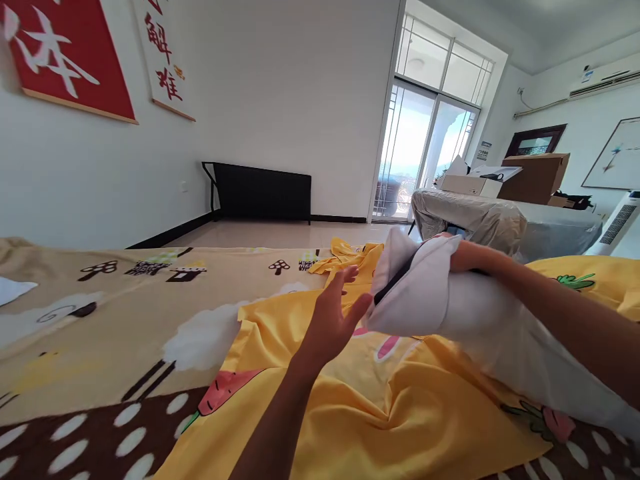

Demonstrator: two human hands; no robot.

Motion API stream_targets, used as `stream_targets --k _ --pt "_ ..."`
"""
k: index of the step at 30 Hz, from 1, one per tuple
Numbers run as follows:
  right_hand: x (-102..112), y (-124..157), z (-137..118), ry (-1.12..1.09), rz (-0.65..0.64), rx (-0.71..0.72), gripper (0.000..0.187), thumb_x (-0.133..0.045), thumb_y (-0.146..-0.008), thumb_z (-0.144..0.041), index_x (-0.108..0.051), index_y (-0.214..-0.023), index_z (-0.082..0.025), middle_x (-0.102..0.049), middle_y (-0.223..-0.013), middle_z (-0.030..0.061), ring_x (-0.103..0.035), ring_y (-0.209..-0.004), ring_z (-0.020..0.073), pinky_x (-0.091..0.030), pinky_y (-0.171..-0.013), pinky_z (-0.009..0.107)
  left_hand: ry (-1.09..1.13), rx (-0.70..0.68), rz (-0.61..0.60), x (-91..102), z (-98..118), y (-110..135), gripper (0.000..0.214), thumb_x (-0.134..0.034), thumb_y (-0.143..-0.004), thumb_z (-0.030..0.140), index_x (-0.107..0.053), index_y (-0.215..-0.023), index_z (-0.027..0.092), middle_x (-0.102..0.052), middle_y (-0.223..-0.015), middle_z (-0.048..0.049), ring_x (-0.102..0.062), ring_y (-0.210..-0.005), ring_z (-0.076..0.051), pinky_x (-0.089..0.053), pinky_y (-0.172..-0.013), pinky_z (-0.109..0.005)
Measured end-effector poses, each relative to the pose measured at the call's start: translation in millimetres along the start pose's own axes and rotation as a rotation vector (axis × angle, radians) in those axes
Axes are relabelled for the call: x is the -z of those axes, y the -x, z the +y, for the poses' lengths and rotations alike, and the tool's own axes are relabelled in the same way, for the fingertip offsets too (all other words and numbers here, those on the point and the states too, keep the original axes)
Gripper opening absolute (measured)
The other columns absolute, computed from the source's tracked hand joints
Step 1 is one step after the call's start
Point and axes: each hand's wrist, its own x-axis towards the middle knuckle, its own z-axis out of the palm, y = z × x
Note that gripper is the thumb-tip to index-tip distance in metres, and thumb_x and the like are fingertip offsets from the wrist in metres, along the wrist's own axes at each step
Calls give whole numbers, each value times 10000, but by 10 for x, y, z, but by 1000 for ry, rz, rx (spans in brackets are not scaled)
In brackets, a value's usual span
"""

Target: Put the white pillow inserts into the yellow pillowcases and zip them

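A white pillow (480, 313) with a dark strip along its folded end lies at the right, raised at its near-centre end. My right hand (459, 255) grips its upper side, the fingers partly hidden by the white fabric. Beside the pillow's end is my left hand (333, 323), fingers spread and thumb close to the fabric; whether they touch I cannot tell. Under both hands spreads a rumpled yellow cloth (345, 427) printed with carrots and pink rabbit ears, perhaps a pillowcase. It rests on a beige blanket (200, 273) with sheep and mushroom prints.
A brown polka-dot border (100, 427) runs along the blanket's near side. Beyond the bed, a black folded frame (263, 192) leans at the wall. At the right, a plastic-covered table (470, 213) bears a cardboard box (537, 177). Glass doors (425, 147) stand behind.
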Motion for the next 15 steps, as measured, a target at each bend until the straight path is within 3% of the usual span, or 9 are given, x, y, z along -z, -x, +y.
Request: stream_targets --k 4,6,11,13,15 --pt "-428 135 -492 -196 -590 288 91 -611 -769 -177 -694 -793 -149 -658 -706 0 -534 -591 92 -429 -614 223 -51 133 -187 -117 113 82 989 -696 -652 577 -240 -1463 243 -334 -1501 -124 -349 -1344 -341 -309 -1069 -420" --pt "-580 209 -681 -247 -764 334 136 -564 -753 -106 -688 -789 -148 -649 -689 2 -512 -564 92 -403 -577 221 -165 232 -196 -183 96 73 1110 -753 -563 579 -213 -1476 253 -341 -1494 -139 -360 -1329 -379 -317 -1053 -442" --pt "-754 270 -855 -234 -800 335 297 -502 -676 -20 -695 -870 -135 -674 -750 26 -562 -643 126 -394 -570 224 -261 428 -92 -278 -218 -60 1068 -677 -652 546 -118 -1488 187 -386 -1444 -209 -402 -1303 -374 -364 -988 -439" --pt "-825 257 -859 -220 -868 330 342 -503 -652 -42 -697 -917 -140 -689 -800 37 -592 -687 140 -407 -574 225 -188 515 -87 -237 -437 -114 1055 -704 -614 561 -211 -1455 158 -406 -1424 -228 -426 -1283 -373 -371 -980 -428" --pt "-903 240 -857 -217 -927 324 362 -517 -643 -92 -695 -953 -152 -698 -850 45 -614 -712 153 -422 -572 228 -36 603 -144 -175 -656 -149 953 -733 -567 574 -405 -1346 132 -510 -1333 -227 -502 -1205 -369 -414 -928 -407"
